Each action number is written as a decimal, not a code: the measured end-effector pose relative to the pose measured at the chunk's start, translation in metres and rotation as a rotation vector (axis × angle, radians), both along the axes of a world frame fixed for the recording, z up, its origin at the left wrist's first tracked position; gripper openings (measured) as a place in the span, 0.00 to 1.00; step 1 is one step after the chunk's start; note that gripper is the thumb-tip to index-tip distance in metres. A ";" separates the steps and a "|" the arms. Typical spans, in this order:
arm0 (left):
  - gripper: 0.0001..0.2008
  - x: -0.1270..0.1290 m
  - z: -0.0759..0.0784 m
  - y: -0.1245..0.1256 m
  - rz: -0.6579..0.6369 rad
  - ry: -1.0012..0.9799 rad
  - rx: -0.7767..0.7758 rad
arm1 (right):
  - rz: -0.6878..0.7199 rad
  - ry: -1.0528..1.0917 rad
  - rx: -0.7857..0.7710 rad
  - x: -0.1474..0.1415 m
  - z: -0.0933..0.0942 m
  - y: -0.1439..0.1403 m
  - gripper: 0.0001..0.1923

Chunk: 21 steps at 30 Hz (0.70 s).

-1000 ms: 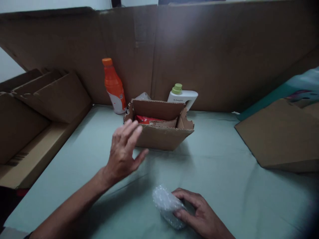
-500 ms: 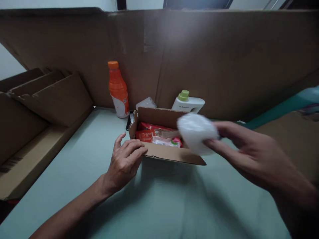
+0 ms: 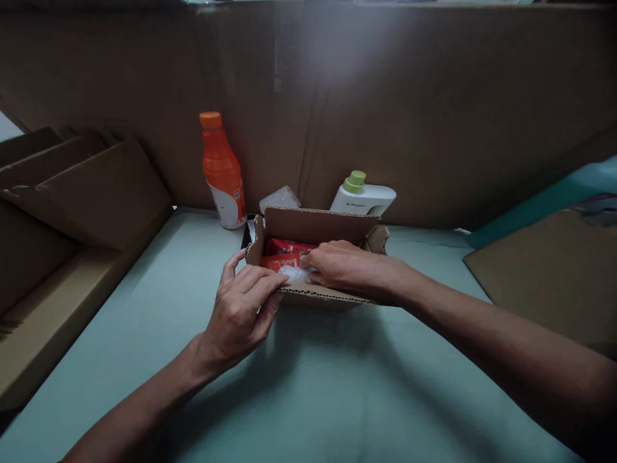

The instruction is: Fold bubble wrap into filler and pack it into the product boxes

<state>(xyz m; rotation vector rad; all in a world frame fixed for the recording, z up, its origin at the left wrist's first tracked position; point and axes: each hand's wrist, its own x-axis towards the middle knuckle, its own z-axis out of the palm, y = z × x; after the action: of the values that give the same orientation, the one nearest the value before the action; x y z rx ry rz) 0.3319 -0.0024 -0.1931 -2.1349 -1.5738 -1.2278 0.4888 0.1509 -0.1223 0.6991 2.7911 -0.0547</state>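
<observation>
Reaching into the open carton (image 3: 321, 225), in the head view, the right hand (image 3: 340, 265) had its fingers curled at the bubble-wrapped bundle (image 3: 295, 274), which lay inside by the front wall; their grip was hidden. The left hand (image 3: 248, 296), half closed, held the front edge between fingers and thumb. Hard pressing could have crumpled the red packets (image 3: 288, 247) or pushed the carton into the white bottle (image 3: 359, 200) behind.

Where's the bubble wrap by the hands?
In the head view, the bubble wrap is in the middle box, at the front, between the left hand and right hand.
</observation>
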 end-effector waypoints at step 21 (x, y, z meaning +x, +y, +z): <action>0.42 -0.027 -0.048 -0.010 0.135 -0.652 -0.185 | -0.666 1.015 -0.116 0.157 -0.024 -0.031 0.16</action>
<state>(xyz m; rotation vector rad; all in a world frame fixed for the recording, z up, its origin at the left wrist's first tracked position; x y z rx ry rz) 0.3053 -0.0119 -0.2410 -1.7686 -2.1074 -1.9196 0.6461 0.1196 -0.1466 1.9718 3.1684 -0.9157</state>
